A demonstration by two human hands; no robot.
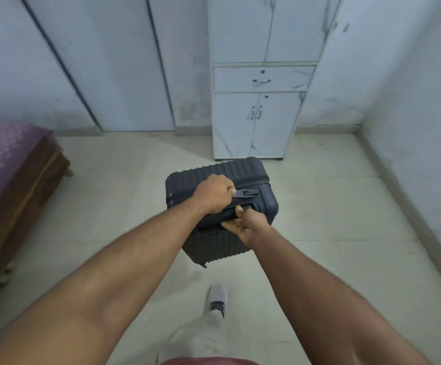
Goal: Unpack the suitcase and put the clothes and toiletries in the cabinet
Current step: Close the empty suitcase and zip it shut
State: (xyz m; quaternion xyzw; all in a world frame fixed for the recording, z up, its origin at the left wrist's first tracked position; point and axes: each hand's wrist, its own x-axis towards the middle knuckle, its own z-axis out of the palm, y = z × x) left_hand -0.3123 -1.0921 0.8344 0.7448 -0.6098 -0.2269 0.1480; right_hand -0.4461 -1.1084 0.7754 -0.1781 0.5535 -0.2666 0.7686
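A dark ribbed hard-shell suitcase (245, 175) stands upright and zipped on the tiled floor, just in front of the white cabinet (256, 127). My left hand (214, 193) grips the carry handle on the suitcase's top. My right hand (243, 222) holds the flat pull handle at the near edge of the top, thumb over it and fingers under it. The cabinet's two lower doors, its drawer and its upper doors are all closed. No clothes or toiletries are in sight.
A wooden bed (16, 180) with a purple cover stands at the left. Closed grey wardrobe doors (108, 61) line the back wall, and a wall (411, 127) runs along the right. My foot in a grey shoe (217, 299) is on the floor behind the suitcase.
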